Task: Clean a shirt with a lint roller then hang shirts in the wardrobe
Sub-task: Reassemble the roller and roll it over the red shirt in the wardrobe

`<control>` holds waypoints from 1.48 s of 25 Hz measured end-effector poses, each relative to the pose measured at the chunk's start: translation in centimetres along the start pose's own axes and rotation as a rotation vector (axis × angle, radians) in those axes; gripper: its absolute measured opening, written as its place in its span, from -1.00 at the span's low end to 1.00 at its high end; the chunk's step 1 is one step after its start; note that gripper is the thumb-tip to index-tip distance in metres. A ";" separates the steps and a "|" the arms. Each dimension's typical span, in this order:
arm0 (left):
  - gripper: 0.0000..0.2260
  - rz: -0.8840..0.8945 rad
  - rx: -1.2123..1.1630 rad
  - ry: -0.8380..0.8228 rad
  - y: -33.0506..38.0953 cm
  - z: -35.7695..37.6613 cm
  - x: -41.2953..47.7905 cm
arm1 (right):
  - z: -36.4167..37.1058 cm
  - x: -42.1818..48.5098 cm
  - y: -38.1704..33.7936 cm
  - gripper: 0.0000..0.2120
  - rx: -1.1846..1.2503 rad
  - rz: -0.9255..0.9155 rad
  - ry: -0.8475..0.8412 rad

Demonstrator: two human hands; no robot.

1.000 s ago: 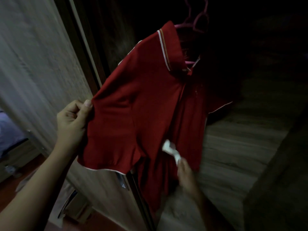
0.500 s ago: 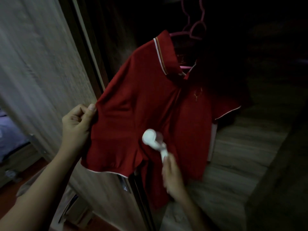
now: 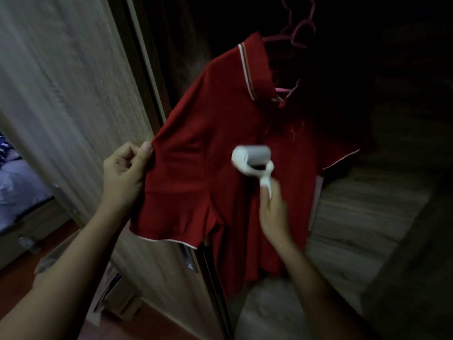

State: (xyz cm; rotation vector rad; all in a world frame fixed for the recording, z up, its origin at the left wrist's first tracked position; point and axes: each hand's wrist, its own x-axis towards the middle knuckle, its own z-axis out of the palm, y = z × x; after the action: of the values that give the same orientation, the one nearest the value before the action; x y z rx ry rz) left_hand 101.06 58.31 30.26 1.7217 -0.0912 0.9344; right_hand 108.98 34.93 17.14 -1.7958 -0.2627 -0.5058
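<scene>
- Fingers of my left hand (image 3: 122,173) pinched the shirt (image 3: 208,143) sleeve.
- My right hand (image 3: 273,212) gripped the roller (image 3: 250,158) against the shirt.
- It hung on a pink hanger (image 3: 301,33).

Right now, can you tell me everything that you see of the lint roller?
The roller is small and white, plastic by its look. It has a short pale grey roll lying nearly level and a curved neck that runs down to a slim handle. The right hand grips the handle from below, fingers curled round its lower end. The roll seems to lie against the chest of the red shirt, just below its small emblem. It is a little blurred.
</scene>
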 end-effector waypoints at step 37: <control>-0.56 0.435 0.202 -1.022 9.4 8.5 -33.0 | -22.5 -40.9 -10.3 -0.66 -0.676 0.485 0.435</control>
State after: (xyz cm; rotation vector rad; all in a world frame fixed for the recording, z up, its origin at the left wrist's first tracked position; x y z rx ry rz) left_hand 78.38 34.90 16.57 2.2647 -1.1004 0.2639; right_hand 64.01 19.72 11.69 -2.2302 0.7091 -0.6600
